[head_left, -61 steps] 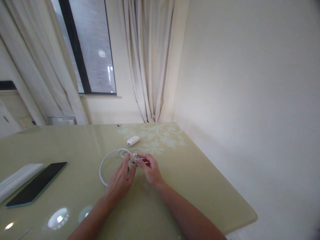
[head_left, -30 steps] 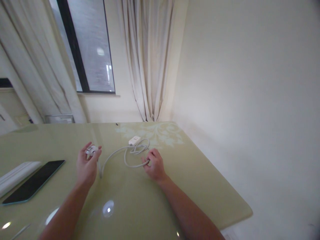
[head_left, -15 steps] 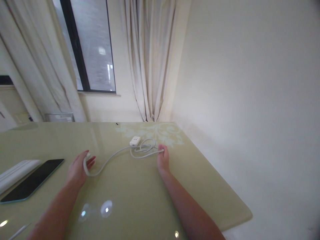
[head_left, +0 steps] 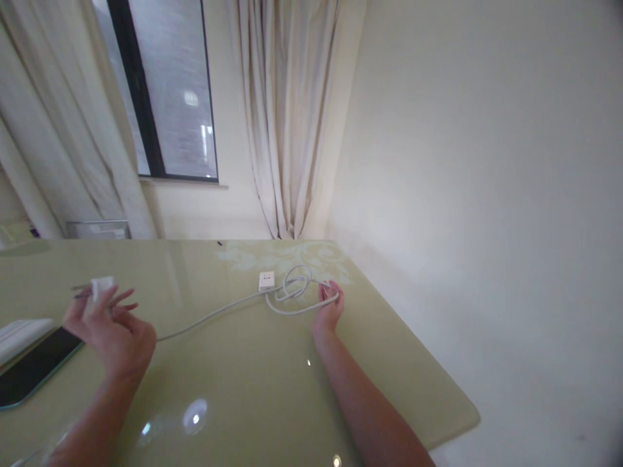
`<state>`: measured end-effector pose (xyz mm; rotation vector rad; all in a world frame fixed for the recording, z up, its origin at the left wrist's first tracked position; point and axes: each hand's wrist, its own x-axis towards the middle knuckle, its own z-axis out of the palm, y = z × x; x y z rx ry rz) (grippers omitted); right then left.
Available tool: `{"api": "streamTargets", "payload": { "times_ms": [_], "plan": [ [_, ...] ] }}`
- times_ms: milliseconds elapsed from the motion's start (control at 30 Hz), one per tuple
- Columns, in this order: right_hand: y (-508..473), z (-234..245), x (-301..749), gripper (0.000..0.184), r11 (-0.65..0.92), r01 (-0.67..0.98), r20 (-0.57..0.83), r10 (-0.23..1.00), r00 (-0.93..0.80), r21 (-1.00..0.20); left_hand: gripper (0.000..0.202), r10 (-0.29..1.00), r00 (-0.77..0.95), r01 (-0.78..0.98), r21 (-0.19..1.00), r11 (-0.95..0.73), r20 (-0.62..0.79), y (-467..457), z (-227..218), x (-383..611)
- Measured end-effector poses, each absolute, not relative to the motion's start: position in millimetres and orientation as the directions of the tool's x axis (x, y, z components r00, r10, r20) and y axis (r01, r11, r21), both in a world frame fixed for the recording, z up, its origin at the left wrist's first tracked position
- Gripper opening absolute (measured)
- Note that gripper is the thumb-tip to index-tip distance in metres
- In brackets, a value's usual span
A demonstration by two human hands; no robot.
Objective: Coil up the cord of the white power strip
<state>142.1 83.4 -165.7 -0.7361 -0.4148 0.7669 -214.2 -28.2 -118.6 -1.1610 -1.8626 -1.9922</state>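
My left hand (head_left: 117, 334) is raised over the left side of the table, its fingers around a white power plug (head_left: 102, 285) whose metal prongs point left. From behind that wrist a light grey cord (head_left: 214, 316) runs right across the table to a small white socket block (head_left: 267, 280), which lies near the middle with its outlet holes showing. Beside the block the cord lies in loose, overlapping loops. My right hand (head_left: 331, 309) is closed on the right end of these loops, close to the tabletop.
The glossy pale green table (head_left: 253, 389) has its right edge near the bare wall (head_left: 462, 194). A black flat panel (head_left: 36, 370) and a long white object (head_left: 24, 337) lie at the left. Curtains (head_left: 287, 117) and a window (head_left: 170, 91) stand beyond the far edge.
My left hand has moved left and up with the plug, drawing the cord straighter. My right hand has shifted slightly right with the loops, and the socket block has turned a little.
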Motion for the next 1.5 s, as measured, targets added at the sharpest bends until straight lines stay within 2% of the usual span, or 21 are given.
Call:
{"api": "streamTargets", "payload": {
  "times_ms": [67,133,200,400,500,633,733,800,900,1000,1100,1167,1300,1500],
  "plan": [
    [84,-167,143,0.041,0.482,-0.461,0.076,0.748,0.659,-0.745,0.075,0.345,-0.611,0.697,0.690,-0.192,0.713,-26,-124,-213],
    [85,-168,143,0.041,0.462,-0.452,0.070,0.754,0.653,-0.763,0.068,0.315,-0.501,0.814,0.562,-0.147,0.806,-24,-127,-211],
    [85,-169,143,0.041,0.445,-0.449,0.067,0.764,0.641,-0.775,0.061,0.329,-0.450,0.864,0.498,-0.074,0.830,-23,-129,-209],
    [82,-166,143,0.042,0.413,-0.446,0.089,0.805,0.587,-0.794,0.053,0.615,-0.515,0.806,0.582,0.110,0.597,-20,-141,-212],
    [78,-160,143,0.041,0.420,-0.460,0.118,0.825,0.553,-0.783,0.044,0.704,-0.512,0.793,0.585,0.168,0.492,-16,-154,-218],
    [72,-150,142,0.046,0.438,-0.470,0.163,0.840,0.517,-0.767,0.041,0.776,-0.400,0.862,0.488,0.137,0.488,-13,-169,-226],
    [69,-144,142,0.053,0.418,-0.456,0.154,0.845,0.511,-0.786,0.040,0.775,-0.393,0.871,0.469,0.143,0.494,-11,-175,-226],
    [68,-139,144,0.058,0.403,-0.435,0.139,0.841,0.523,-0.805,0.038,0.771,-0.352,0.892,0.440,0.105,0.531,-9,-175,-218],
    [65,-131,147,0.061,0.387,-0.406,0.143,0.846,0.514,-0.828,0.039,0.809,-0.200,0.916,0.399,-0.046,0.553,-7,-172,-188],
    [58,-122,145,0.062,0.370,-0.381,0.163,0.864,0.477,-0.847,0.040,0.873,0.021,0.886,0.396,-0.242,0.488,-10,-171,-144],
    [48,-113,139,0.061,0.357,-0.373,0.176,0.882,0.438,-0.857,0.048,0.863,0.216,0.829,0.382,-0.409,0.457,-18,-174,-107],
    [42,-108,134,0.059,0.335,-0.405,0.141,0.888,0.438,-0.851,0.054,0.858,0.292,0.807,0.373,-0.458,0.423,-22,-176,-96],
    [34,-107,127,0.053,0.248,-0.489,0.006,0.896,0.445,-0.836,0.056,0.858,0.340,0.792,0.375,-0.482,0.386,-24,-177,-98],
    [35,-112,126,0.046,0.162,-0.503,-0.088,0.895,0.438,-0.849,0.058,0.850,0.300,0.821,0.336,-0.462,0.434,-24,-185,-101]
  ]
}}
